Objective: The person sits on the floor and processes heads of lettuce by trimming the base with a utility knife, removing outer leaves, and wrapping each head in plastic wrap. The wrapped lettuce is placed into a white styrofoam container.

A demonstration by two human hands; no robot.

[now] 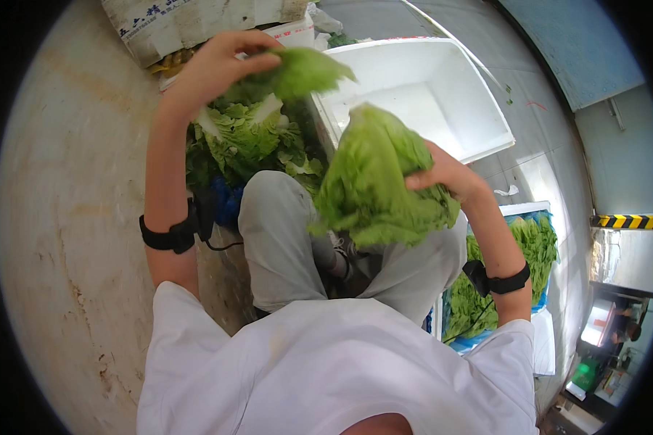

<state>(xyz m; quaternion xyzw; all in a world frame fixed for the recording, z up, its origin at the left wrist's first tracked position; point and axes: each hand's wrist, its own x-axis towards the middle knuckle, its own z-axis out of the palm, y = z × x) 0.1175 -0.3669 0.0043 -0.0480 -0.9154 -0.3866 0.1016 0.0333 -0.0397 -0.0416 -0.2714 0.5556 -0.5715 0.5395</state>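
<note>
My right hand [441, 173] grips a head of green leaf lettuce [383, 174] from its right side, above my knees, with its stem end pointing away from me. Between the thumb and fingers of my left hand [234, 60] is a loose lettuce leaf [310, 72], blurred and apart from the head. Below that hand lies a heap of leafy greens [245, 133] with pale ribs, left of my knees. Beyond the lettuce head stands a white foam box [413, 111]; its visible floor bears no produce.
At my right, another foam box [524, 207] lined with blue plastic holds lettuce [530, 239]. A worn carton [196, 24] bearing writing stands at the upper left. A stained wall or panel [76, 217] runs along my left. Grey floor tiles [514, 117] show behind the box.
</note>
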